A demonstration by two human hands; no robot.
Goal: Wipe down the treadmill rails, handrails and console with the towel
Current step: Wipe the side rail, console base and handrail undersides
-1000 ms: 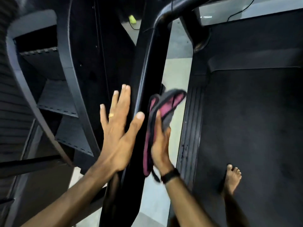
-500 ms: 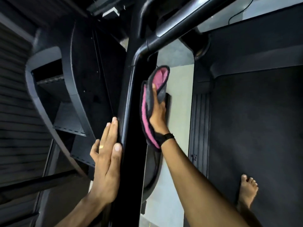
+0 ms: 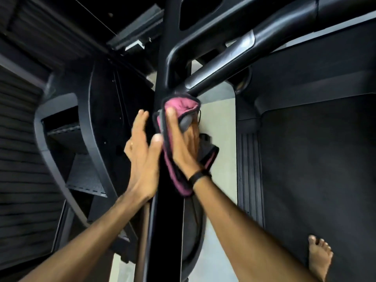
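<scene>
A black upright post (image 3: 164,216) of the treadmill runs up the middle of the view to where the black handrail (image 3: 219,64) branches off to the right. My right hand (image 3: 184,143) grips a pink and grey towel (image 3: 179,107) and presses it against the post just below that joint. The towel's loose end hangs down under my wrist. My left hand (image 3: 142,157) lies flat with straight fingers against the left side of the post, at about the same height.
The treadmill belt (image 3: 317,169) and its ribbed side rail (image 3: 249,176) lie to the right, with a bare foot (image 3: 319,259) on the belt. Another black machine with steps (image 3: 81,174) stands to the left. Pale floor (image 3: 217,123) shows between.
My right hand has carried the towel up the post to the handrail joint. My left hand has slid up the post's left side alongside it.
</scene>
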